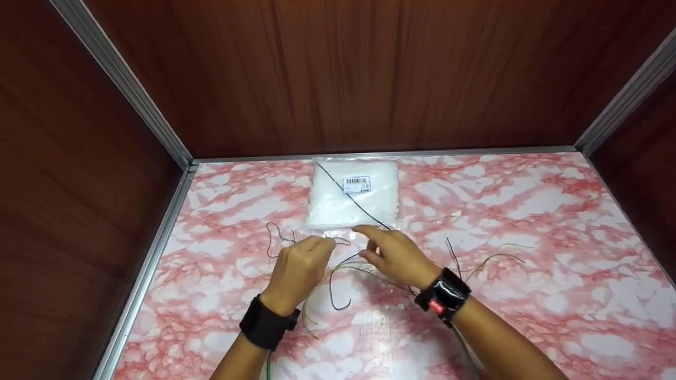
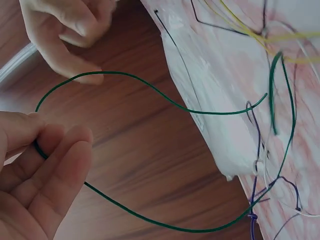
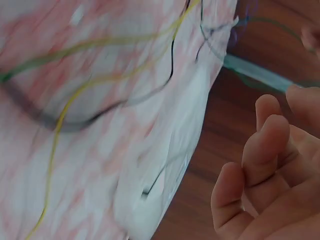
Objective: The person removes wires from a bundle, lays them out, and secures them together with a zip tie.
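Note:
My left hand [image 1: 303, 266] is raised over the table, pinching a green wire [image 2: 125, 73] between thumb and fingers. In the left wrist view that wire forms a wide loop, its loose end to the right of the hand. My right hand [image 1: 398, 256] is apart from it on the right, fingers loosely bent and the index finger reaching toward the left hand. Nothing shows between the right hand's fingers [image 3: 265, 150]. Below the hands lie black wires [image 1: 331, 295] and yellow wires [image 2: 235, 25]. A purple wire [image 2: 258, 135] has a knot in it.
A clear bag of white contents [image 1: 327, 211] with a barcode label [image 1: 357, 184] lies at the table's back edge. A black wire [image 1: 364, 209] crosses it. More wires [image 1: 496, 255] spread to the right. Brown panels [image 1: 343, 79] enclose the marbled table [image 1: 528, 211]. Both wrists wear black straps [image 1: 266, 322].

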A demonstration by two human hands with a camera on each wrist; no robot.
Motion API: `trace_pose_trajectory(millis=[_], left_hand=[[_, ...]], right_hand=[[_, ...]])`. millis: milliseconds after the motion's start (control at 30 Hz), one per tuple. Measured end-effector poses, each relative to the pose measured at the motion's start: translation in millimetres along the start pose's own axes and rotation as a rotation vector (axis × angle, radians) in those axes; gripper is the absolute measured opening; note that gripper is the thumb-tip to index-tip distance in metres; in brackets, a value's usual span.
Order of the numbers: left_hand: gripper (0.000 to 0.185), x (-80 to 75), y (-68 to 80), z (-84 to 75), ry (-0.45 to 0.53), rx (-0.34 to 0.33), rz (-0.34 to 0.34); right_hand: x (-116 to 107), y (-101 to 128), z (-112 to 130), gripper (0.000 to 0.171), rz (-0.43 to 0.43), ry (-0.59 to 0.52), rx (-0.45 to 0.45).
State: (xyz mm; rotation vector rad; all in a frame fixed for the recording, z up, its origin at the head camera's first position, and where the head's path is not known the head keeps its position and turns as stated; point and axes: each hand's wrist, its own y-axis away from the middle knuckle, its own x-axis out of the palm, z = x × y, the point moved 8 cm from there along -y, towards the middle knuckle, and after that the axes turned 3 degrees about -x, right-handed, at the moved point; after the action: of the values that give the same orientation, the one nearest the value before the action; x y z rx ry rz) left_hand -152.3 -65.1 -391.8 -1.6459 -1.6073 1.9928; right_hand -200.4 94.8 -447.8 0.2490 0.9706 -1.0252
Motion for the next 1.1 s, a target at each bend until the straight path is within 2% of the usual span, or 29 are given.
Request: trace_pose_trajectory(millis=[67, 167, 300, 400, 533, 700, 900, 1100], left_hand=[[0.008, 0.3, -0.1, -3.2, 0.025, 0.008, 0.005], [0.008, -0.7, 0.9, -3.8, 0.071, 0.008, 0.011], [0.008, -5.8, 2.2, 2.1, 0.096, -0.013, 0.006], [0.006, -10.0, 4.5, 11.5, 0.040, -0.035, 0.005], [0.015, -8.3, 11.2, 25.4, -0.080, -0.072, 0.054], [0.016, -3.7, 19.3, 40.2, -0.171, -0.126, 0.100], [0.010, -9.9, 25.9, 53.8, -0.213, -0.174, 0.088], [0.005, -19.0, 27.9, 60.1, -0.206, -0.202, 0.059]], right_hand=[[6.2, -5.1, 5.1, 0.043, -0.004, -0.003, -0.033], [10.5, -8.3, 7.4, 0.022, -0.006, -0.038, -0.058], [5.3, -6.0, 8.4, 0.008, -0.026, -0.040, -0.089], [-7.8, -3.2, 11.6, 0.007, -0.095, 0.052, -0.153], [-25.6, -0.2, 15.7, 0.007, -0.198, 0.209, -0.236], [-38.0, 4.4, 12.6, 0.004, -0.264, 0.325, -0.270], [-48.4, 11.5, 6.8, 0.010, -0.340, 0.346, -0.293], [-48.9, 10.5, 7.7, 0.015, -0.348, 0.308, -0.365]])
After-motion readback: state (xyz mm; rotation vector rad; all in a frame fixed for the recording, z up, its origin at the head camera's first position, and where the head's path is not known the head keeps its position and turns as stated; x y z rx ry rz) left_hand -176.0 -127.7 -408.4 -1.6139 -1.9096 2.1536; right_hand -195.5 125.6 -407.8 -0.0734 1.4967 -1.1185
